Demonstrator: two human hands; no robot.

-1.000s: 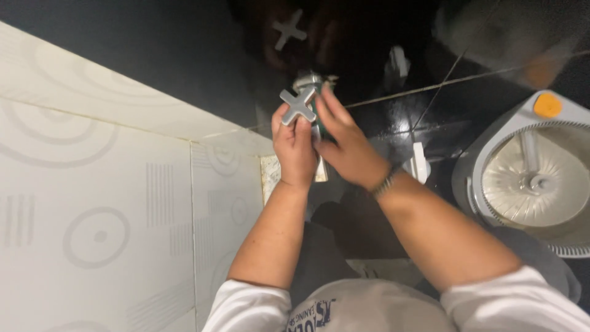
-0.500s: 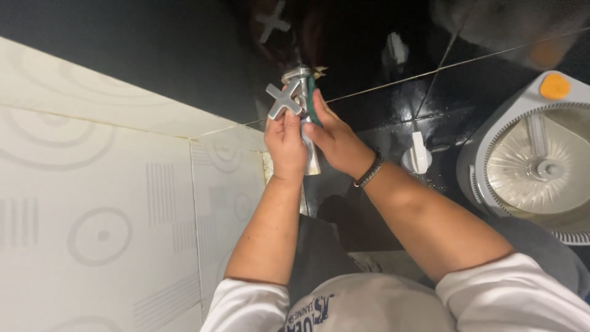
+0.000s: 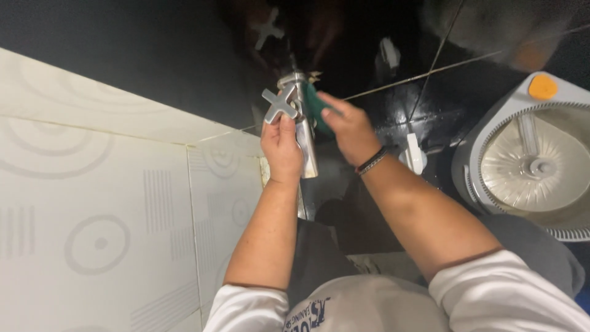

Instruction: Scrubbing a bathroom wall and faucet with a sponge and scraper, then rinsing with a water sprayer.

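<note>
The tap [image 3: 300, 123] is a chrome tube with a cross-shaped handle [image 3: 279, 103] at its upper left, standing out from the wall where pale patterned tiles [image 3: 110, 209] meet a dark glossy surface [image 3: 153, 55].

The left hand [image 3: 281, 147] is closed around the tap's lower part, just below the handle, with the thumb lying up toward the cross. The right hand [image 3: 344, 129] is on the tap's other side, its fingers shut on a green pad [image 3: 318, 114] and pressing it flat against the tube near its top. A dark band [image 3: 372, 161] circles the right wrist.

Right of the tap, well apart from it, a grey mop bucket [image 3: 491, 129] with a round spinner basket and an orange button stands on the dark floor. Between tap and bucket lies a small white object [image 3: 415, 154], too unclear to name. Above the tap, the dark surface mirrors the cross handle faintly. Both sleeves are white.
</note>
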